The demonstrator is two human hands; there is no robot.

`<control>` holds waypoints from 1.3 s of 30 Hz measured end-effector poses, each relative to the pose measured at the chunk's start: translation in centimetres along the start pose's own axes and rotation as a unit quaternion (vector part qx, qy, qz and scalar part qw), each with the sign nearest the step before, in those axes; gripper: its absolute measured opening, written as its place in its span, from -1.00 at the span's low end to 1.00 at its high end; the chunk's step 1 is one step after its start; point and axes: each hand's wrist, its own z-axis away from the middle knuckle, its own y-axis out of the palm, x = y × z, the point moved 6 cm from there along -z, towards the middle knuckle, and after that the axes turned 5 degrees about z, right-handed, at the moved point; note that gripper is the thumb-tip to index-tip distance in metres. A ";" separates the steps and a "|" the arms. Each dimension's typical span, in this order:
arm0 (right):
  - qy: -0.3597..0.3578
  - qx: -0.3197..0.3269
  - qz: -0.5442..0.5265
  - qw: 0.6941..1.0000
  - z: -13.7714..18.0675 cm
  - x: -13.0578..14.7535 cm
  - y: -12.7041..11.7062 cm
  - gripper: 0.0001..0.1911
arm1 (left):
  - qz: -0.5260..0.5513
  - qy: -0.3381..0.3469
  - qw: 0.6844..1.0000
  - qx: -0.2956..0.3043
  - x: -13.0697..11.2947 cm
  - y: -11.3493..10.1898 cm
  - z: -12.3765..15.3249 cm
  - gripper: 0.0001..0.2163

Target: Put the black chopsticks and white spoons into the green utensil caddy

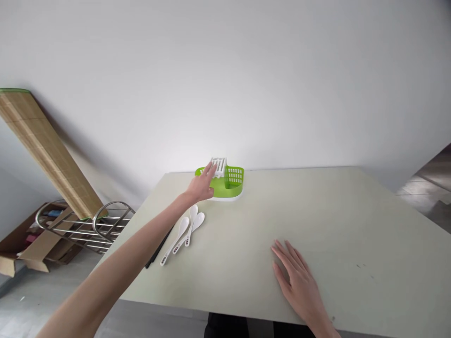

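My left hand point(202, 186) reaches to the far side of the table, its fingers stretched out over a green basket caddy point(230, 190) with a white base. Its fingertips rest at the white slotted piece point(220, 165) on the caddy's top; whether they press on it I cannot tell. Part of the caddy's left side is hidden behind this hand. Three white spoons point(180, 231) lie beside my left forearm, two of them crossing. Black chopsticks point(158, 249) are partly covered by the forearm. Flat on the table near the front lies my right hand point(298, 281), fingers extended, holding nothing.
The pale table point(334, 211) stands against a white wall point(282, 84). To the left are a metal rack point(91, 230), an open cardboard box point(35, 253) and a leaning rolled bamboo mat point(49, 145).
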 end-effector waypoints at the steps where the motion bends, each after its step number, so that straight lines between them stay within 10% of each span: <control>1: -0.002 -0.003 0.000 1.000 -0.1 0.1 0.0 -0.50 | 0.004 0.009 1.000 0.001 -1.4 0.1 -0.5 -0.06; 11: -0.015 -0.034 -0.004 0.999 -0.8 0.5 -0.7 -0.54 | 0.030 0.083 0.996 -0.001 -13.7 0.5 -3.7 -0.08; 24: -0.020 -0.047 -0.002 0.999 -0.9 0.7 -1.0 -0.57 | 0.076 0.125 0.989 -0.035 -18.6 0.8 -4.3 -0.08; 31: -0.018 -0.032 -0.011 0.999 -0.6 0.5 -1.2 -0.56 | 0.173 0.141 0.951 -0.213 -9.1 1.4 4.6 -0.43; 39: 0.002 -0.006 -0.027 1.000 -0.3 0.0 -0.9 -0.54 | 0.135 0.031 0.990 0.026 6.4 9.7 14.7 -0.43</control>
